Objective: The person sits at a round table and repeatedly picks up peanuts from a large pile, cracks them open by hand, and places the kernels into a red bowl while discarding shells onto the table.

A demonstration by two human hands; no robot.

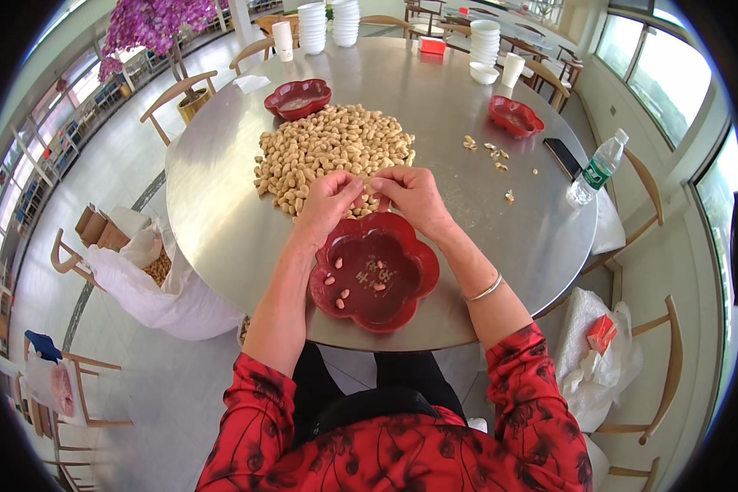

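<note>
My left hand [332,200] and my right hand [411,195] meet over the near edge of a heap of unshelled peanuts [335,141]. Thumbs and fingers of both pinch a small peanut [368,183], mostly hidden by the fingertips. Just below them sits a red flower-shaped plastic dish [419,258] with several shelled pink peanut kernels [340,304] lying apart on its bottom. My wrists pass to either side of this dish.
The round metal table [449,160] also carries two smaller red dishes [298,101] [516,117], shell scraps [495,150], a phone [563,158], a water bottle [599,169] and stacked white bowls [312,27]. A white sack [154,301] of peanuts stands left.
</note>
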